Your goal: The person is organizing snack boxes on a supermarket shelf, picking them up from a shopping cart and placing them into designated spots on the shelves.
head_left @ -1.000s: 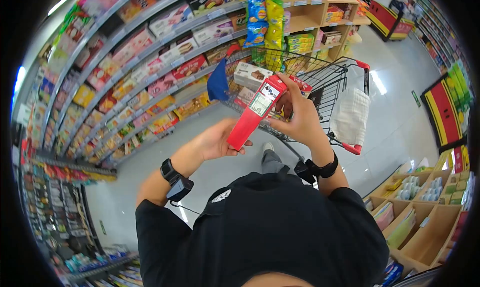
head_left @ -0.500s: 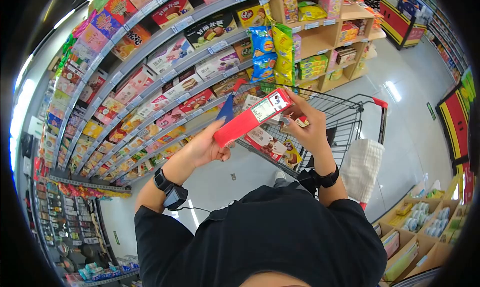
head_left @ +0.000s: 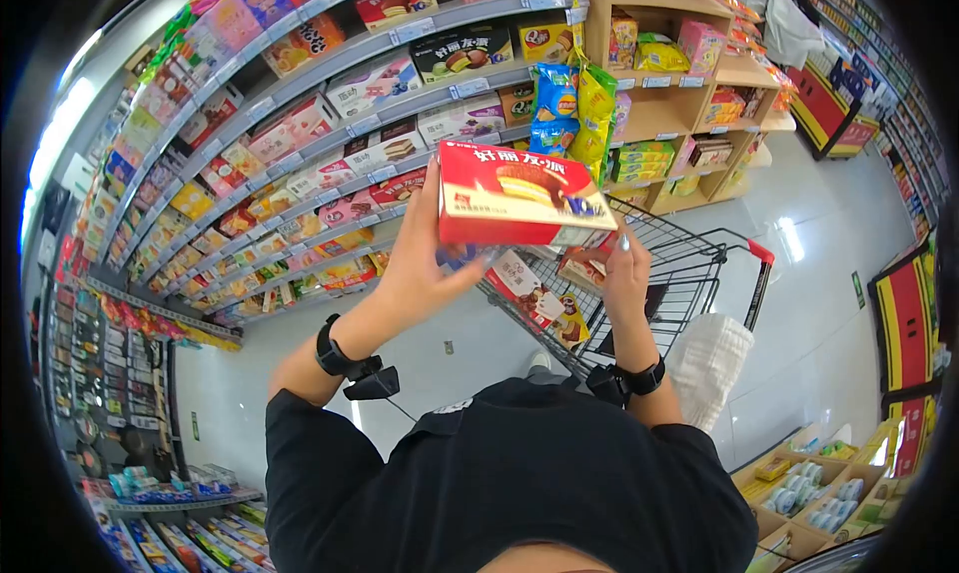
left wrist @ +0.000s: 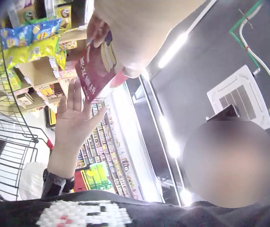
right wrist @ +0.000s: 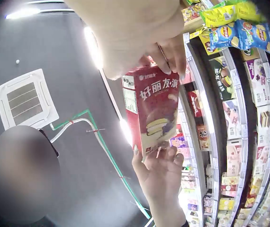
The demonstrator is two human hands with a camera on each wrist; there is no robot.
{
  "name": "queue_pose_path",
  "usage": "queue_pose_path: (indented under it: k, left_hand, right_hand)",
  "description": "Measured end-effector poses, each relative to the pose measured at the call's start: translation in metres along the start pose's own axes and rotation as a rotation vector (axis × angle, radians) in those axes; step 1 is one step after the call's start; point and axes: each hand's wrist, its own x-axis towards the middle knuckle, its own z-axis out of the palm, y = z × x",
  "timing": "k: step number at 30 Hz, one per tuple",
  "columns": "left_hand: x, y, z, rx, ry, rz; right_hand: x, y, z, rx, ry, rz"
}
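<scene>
A red and cream box of chocolate pies (head_left: pixel 524 188) is held up over the near left end of the shopping cart (head_left: pixel 689 283), its printed face toward the head camera. My left hand (head_left: pixel 410 268) grips the box's left end, thumb along the near side. At the opposite end is my right hand (head_left: pixel 626 278), by the lower right corner. The left wrist view shows that right hand (left wrist: pixel 73 125) with straight fingers beside the box end, thumb spread apart. In the right wrist view, the left hand (right wrist: pixel 161 177) holds the box's lower end.
Inside the cart lie a red and white box (head_left: pixel 524 285) and a yellow package (head_left: pixel 572 321). A white cloth (head_left: pixel 714 358) hangs at the cart's handle end. Long shelves of boxed snacks (head_left: pixel 375 83) run along the left. Blue chip bags (head_left: pixel 554 93) hang at their end.
The box has turned from its narrow red side to its printed face and risen slightly. My left hand has moved up along its left end; my right hand has shifted to the lower right corner.
</scene>
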Motion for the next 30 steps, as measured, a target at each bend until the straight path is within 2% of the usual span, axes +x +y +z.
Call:
queue_pose_path:
  k: [1,4,6,10,13,16,21,24,25,28,30]
  left_hand:
    - [-0.005,0.010,-0.003,0.212,0.049,0.136]
    - [-0.035,0.034,-0.005,0.407,0.092,0.225]
    - [-0.062,0.042,-0.003,0.266,0.053,0.114]
    - [-0.102,0.061,-0.010,0.257,0.057,0.076]
    - [-0.126,0.073,-0.014,0.264,0.144,0.042]
    - [-0.148,0.082,-0.022,0.305,0.090,-0.010]
    - [-0.161,0.082,-0.036,0.417,0.109,0.146]
    - [-0.154,0.078,-0.051,0.446,0.127,0.231]
    - [-0.149,0.074,-0.056,0.457,0.141,0.265]
    - [-0.135,0.060,-0.065,0.427,0.231,0.253]
    - [-0.124,0.048,-0.074,0.456,0.257,0.283]
  right_hand:
    - [-0.003,-0.003,0.003,0.082,-0.045,0.061]
    - [-0.021,-0.007,0.016,0.343,-0.114,0.225]
    - [-0.036,-0.008,0.027,0.445,-0.113,0.344]
    - [-0.067,-0.006,0.046,0.554,-0.121,0.549]
    - [-0.084,0.001,0.056,0.586,-0.188,0.709]
    - [-0.095,0.011,0.072,0.652,-0.163,0.834]
    - [-0.098,0.011,0.106,0.794,-0.312,0.995]
    - [-0.097,0.028,0.115,0.758,-0.483,0.858]
    - [-0.094,0.028,0.119,0.863,-0.486,0.881]
    - [-0.083,0.053,0.133,0.838,-0.546,0.775]
    - [-0.066,0.075,0.140,0.860,-0.666,0.772]
